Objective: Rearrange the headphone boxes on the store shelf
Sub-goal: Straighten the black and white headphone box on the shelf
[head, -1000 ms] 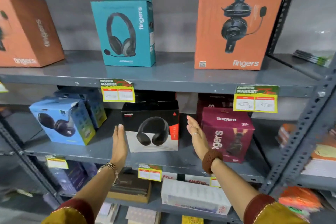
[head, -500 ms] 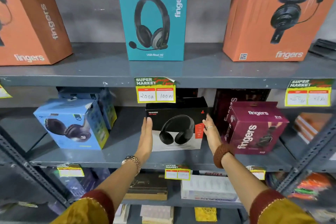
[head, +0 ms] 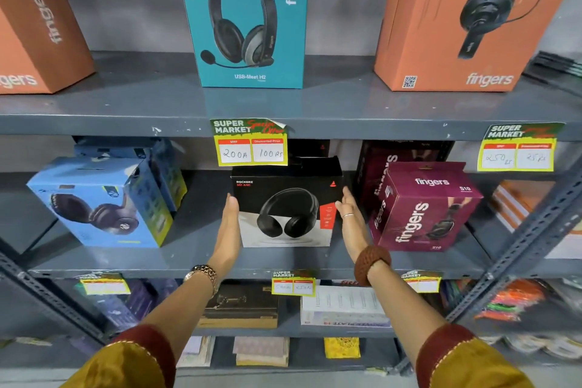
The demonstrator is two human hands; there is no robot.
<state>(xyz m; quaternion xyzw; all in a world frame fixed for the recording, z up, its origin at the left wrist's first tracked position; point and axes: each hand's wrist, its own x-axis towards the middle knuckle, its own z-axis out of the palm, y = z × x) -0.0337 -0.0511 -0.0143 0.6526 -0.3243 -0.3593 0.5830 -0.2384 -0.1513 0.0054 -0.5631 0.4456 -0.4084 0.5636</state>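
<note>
A black-and-white headphone box stands on the middle shelf. My left hand lies flat against its left side and my right hand against its right side, so the box is clasped between both palms while it rests on the shelf. To its left sits a blue headphone box, with another blue one behind it. A maroon box stands to its right, with a second maroon box behind. On the top shelf are a teal box and two orange boxes.
Yellow price tags hang from the top shelf's front edge, the first just above the black box. A slanted metal upright crosses on the right. The lower shelf holds flat boxes and stationery.
The view has come closer to the shelves. Both hands have moved forward from in front of the shelf edge and closed in on the two sides of the black box.
</note>
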